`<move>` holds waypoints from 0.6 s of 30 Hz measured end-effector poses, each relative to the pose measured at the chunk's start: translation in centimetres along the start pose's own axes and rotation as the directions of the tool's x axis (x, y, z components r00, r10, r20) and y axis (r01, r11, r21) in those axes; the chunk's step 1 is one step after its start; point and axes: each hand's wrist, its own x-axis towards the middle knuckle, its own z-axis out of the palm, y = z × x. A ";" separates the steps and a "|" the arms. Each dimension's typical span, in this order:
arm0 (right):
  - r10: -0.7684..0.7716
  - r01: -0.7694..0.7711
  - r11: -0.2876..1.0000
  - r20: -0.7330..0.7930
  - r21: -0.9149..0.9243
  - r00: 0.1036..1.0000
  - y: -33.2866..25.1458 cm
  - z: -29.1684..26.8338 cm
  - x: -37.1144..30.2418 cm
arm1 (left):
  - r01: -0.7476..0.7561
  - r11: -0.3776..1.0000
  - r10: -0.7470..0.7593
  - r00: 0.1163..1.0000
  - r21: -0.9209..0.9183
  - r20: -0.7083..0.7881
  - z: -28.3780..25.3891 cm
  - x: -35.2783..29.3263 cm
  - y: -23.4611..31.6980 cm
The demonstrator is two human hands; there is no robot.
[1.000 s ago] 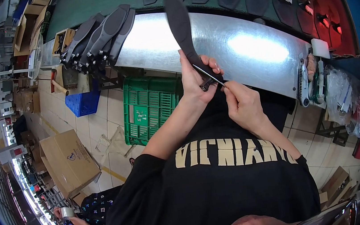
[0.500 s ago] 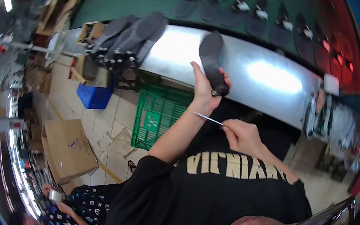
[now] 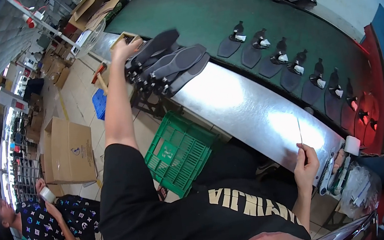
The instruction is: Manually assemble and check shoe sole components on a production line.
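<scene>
At the far left of the metal ledge, my left hand [image 3: 125,50] reaches over a small wooden box [image 3: 130,35]; its fingertips are partly hidden, so its grip is unclear. Right beside it lies a pile of dark grey sandals [image 3: 176,63] with black straps, soles facing up, one [image 3: 159,45] tilted on top. Over the right end of the ledge my right hand [image 3: 306,166] is closed around a thin metal rod [image 3: 300,130] that points away from me.
Sandals [image 3: 269,65] stand in a row on the green conveyor belt [image 3: 179,13], leading toward a red-lit opening [image 3: 366,113]. Below the metal ledge [image 3: 247,99] sits a green crate [image 3: 177,155]. A carton [image 3: 68,152] and a person [image 3: 53,223] holding a tape roll are at left.
My left hand has left the sandal it held and moved far left to the wooden box. My right hand, still with the rod, has moved right and lower. The view has shifted.
</scene>
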 end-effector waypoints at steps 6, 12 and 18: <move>0.020 -0.056 0.920 -0.096 -0.387 0.995 4.3 -2.6 2.1 | -0.440 0.879 0.416 0.896 -0.186 -0.154 11.4 -1.4 9.8; 0.030 -0.068 0.779 -0.071 -0.624 0.997 6.8 -4.5 1.7 | -0.402 0.903 0.422 0.898 -0.155 0.129 28.2 -1.8 18.0; -0.060 -0.057 0.759 -0.158 -0.648 0.986 4.3 -4.4 2.2 | -0.472 0.882 0.471 0.880 0.002 -0.055 33.7 -4.5 19.2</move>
